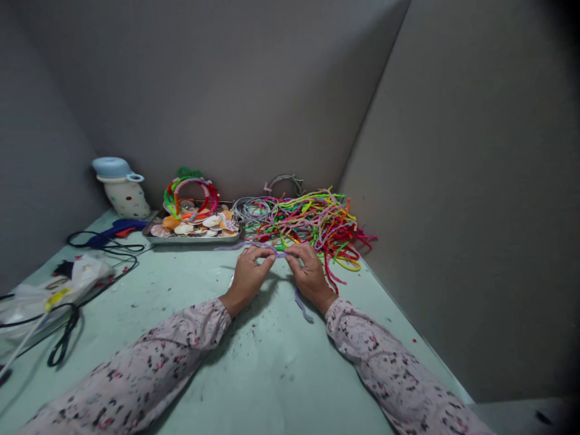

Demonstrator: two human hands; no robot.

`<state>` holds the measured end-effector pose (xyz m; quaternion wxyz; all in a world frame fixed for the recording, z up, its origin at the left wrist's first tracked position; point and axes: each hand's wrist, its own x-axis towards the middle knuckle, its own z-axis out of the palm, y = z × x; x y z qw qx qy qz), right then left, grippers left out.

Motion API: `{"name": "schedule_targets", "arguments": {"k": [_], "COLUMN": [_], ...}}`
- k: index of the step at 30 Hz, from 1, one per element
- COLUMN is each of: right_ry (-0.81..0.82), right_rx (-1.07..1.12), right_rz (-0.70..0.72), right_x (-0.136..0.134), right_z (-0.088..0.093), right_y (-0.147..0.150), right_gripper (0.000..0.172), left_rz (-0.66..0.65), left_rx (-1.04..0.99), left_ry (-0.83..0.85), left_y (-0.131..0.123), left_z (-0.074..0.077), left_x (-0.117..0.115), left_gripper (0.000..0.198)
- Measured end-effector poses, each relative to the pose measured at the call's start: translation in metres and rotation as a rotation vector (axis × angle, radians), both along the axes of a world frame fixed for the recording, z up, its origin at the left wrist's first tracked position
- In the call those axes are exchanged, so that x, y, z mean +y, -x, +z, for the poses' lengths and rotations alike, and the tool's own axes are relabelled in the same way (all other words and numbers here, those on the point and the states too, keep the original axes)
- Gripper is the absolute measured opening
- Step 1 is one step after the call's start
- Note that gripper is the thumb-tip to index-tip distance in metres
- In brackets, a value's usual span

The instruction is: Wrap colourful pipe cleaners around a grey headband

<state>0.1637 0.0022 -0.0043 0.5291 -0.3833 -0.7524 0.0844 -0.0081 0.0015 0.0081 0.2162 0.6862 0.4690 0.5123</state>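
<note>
A purple pipe cleaner [281,255] is stretched between my two hands over the middle of the table. My left hand [251,275] pinches it between thumb and fingers, and one length trails off to the left. On the other side my right hand [310,275] pinches it too, with a tail hanging below toward the tabletop. A bit of green pipe cleaner [280,248] shows right at the fingertips; whether it is joined to the purple one I cannot tell. Just beyond my right hand lies a tangled pile of colourful pipe cleaners [317,217].
A metal tray [194,240] of seashells holds several colourful wrapped rings [203,196]. Beside it sits a coil of silver wire [254,210]. At left are a bottle [127,196], a blue-handled tool [113,232], black cable [131,261] and a plastic bag [86,275]. Grey walls [453,181] border the table.
</note>
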Motion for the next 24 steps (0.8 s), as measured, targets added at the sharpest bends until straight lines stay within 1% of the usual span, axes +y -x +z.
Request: {"name": "schedule_targets", "arguments": {"k": [8, 18, 24], "right_ry": [-0.031, -0.006, 0.011], "right_rx": [0.023, 0.011, 0.026], "right_rz": [0.012, -0.002, 0.002], "right_x": [-0.0008, -0.001, -0.001], "right_z": [0.0011, 0.0011, 0.0014], "right_y": [-0.0009, -0.0007, -0.001], "right_gripper": [0.016, 0.015, 0.015], "left_rz": [-0.079, -0.107, -0.115], "left_rx": [-0.145, -0.183, -0.208], "left_ry": [0.093, 0.096, 0.104], "left_y": [-0.0017, -0.0003, -0.0003], "left_z": [0.0001, -0.003, -0.0029], "left_x": [-0.0009, 0.0008, 0.0008], "left_gripper": [0.018, 0.016, 0.019]}}
